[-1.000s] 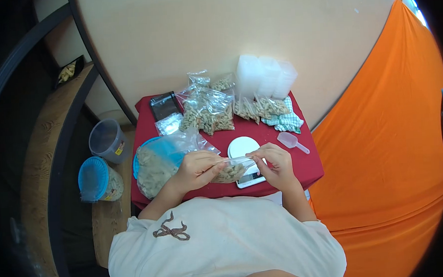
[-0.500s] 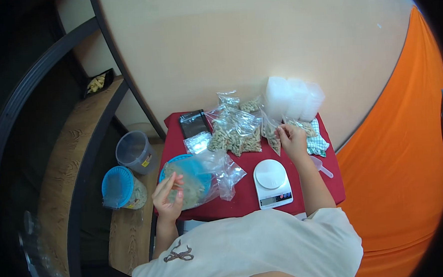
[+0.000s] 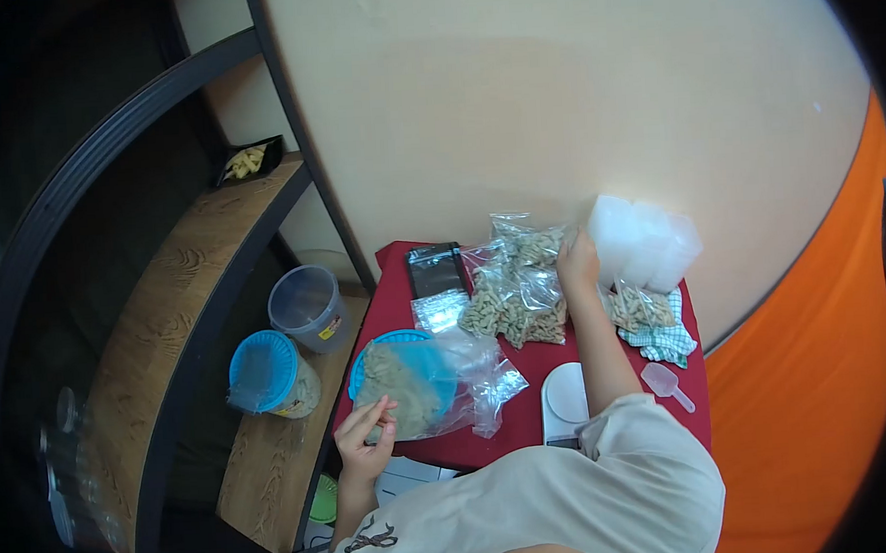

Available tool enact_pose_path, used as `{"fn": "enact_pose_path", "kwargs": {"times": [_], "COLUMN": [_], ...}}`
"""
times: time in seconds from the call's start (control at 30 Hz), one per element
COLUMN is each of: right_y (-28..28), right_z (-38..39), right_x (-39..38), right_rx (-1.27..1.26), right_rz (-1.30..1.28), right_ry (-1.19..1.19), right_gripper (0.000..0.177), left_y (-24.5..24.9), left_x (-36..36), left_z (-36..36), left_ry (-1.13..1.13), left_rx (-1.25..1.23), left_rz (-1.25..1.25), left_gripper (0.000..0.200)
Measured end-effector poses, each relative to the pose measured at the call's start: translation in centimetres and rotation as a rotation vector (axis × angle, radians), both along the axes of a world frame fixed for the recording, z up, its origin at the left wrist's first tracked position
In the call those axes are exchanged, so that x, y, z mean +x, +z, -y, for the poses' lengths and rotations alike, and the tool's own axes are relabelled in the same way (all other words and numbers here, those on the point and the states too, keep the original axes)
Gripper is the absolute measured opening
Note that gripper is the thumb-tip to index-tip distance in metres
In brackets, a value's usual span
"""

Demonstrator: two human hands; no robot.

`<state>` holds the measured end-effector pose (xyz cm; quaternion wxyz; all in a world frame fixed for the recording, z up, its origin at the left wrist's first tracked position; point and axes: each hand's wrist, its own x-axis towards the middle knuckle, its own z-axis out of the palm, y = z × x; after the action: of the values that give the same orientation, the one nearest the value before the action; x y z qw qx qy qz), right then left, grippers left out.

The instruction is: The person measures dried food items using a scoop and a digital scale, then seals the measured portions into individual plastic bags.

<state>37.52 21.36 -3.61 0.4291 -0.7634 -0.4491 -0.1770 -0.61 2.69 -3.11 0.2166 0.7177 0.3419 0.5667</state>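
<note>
One blue-lidded tub and one clear bucket are stood on the lower shelf. The left hand is held half open, fingers loosely curled, just beside a large plastic bag lying over a blue basin. Filled clear bags are heaped toward the table's back. At their right edge the right hand is extended; its grip cannot be told. Farther right, a scoop is laid flat.

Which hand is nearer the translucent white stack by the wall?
Right. The right hand is just left of the stack; the left hand is well away, front left.
</note>
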Motion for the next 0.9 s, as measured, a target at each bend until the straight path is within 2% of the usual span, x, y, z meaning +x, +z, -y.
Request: {"fn": "enact_pose_path", "kwargs": {"times": [0.03, 0.1, 0.17, 0.2, 0.27, 0.3, 0.37, 0.4, 0.43, 0.5, 0.53, 0.63, 0.67, 0.8, 0.9], "right_y": [0.7, 1.4, -1.9, -2.5, -3.1, -3.7, -5.1, -4.6, -5.2, -6.5, -7.9, -9.2, -9.0, -10.1, -8.9], "right_z": [1.2, 3.3, 3.5, 4.3, 6.1, 7.0, 9.3, 10.6, 11.4, 12.7, 12.9, 12.6, 12.7, 12.4, 13.2], "right_x": [-1.6, -5.0, -7.0, -7.8, -9.0, -9.3, -9.7, -10.2, -10.5, -10.6, -10.8, -10.6, -10.6, -9.3, -8.1], "right_rx": [-0.002, 0.016, -0.34, -0.353, -1.01, -1.016, -0.986, -0.964, -0.979, -1.06, -1.016, -1.068, -1.033, -1.045, -0.885], "right_rz": [-0.005, 0.069, 0.079, 0.054, 0.09, 0.064, -0.013, -0.022, -0.043, 0.017, 0.047, -0.076, -0.1, -0.155, -0.283], "right_ry": [0.015, 0.408, 0.752, 0.754, 0.788, 0.794, 0.591, 0.483, 0.475, 0.341, 0.306, 0.322, 0.324, 0.404, 0.437], "right_gripper": [0.022, 0.021, 0.025, 0.025, 0.023, 0.023, 0.024, 0.034, 0.034, 0.041, 0.037, 0.032, 0.025, 0.028, 0.019], "left_y": [-0.2, -0.9, -0.5, -0.2, 0.5, 0.7, 0.9, 0.8, 0.5, -0.3, -0.4, 0.7, 1.2, 1.6, 1.8], "left_x": [0.0, 0.1, 0.6, 0.9, 1.4, 1.4, 1.4, 1.5, 1.4, 1.4, 1.3, 1.7, 1.9, 1.7, 1.6], "left_z": [0.0, 0.3, 0.3, 0.3, 0.2, 0.1, 0.1, 0.2, 0.2, 0.2, 0.1, -0.3, -0.4, -1.1, -1.6], "left_ry": [0.015, 0.019, 0.017, -0.007, -0.047, -0.054, -0.071, -0.077, -0.092, -0.122, -0.143, -0.212, -0.225, -0.302, -0.39], "left_rx": [-0.002, -0.075, -0.092, -0.069, -0.012, -0.027, 0.026, 0.019, 0.001, -0.084, -0.089, -0.053, -0.031, 0.002, -0.02], "left_rz": [-0.005, 0.016, -0.013, -0.036, -0.087, -0.107, -0.133, -0.118, -0.127, -0.063, -0.078, -0.12, -0.116, -0.068, -0.025], "left_gripper": [0.036, 0.036, 0.036, 0.035, 0.034, 0.034, 0.034, 0.034, 0.034, 0.034, 0.034, 0.034, 0.033, 0.032, 0.031]}}
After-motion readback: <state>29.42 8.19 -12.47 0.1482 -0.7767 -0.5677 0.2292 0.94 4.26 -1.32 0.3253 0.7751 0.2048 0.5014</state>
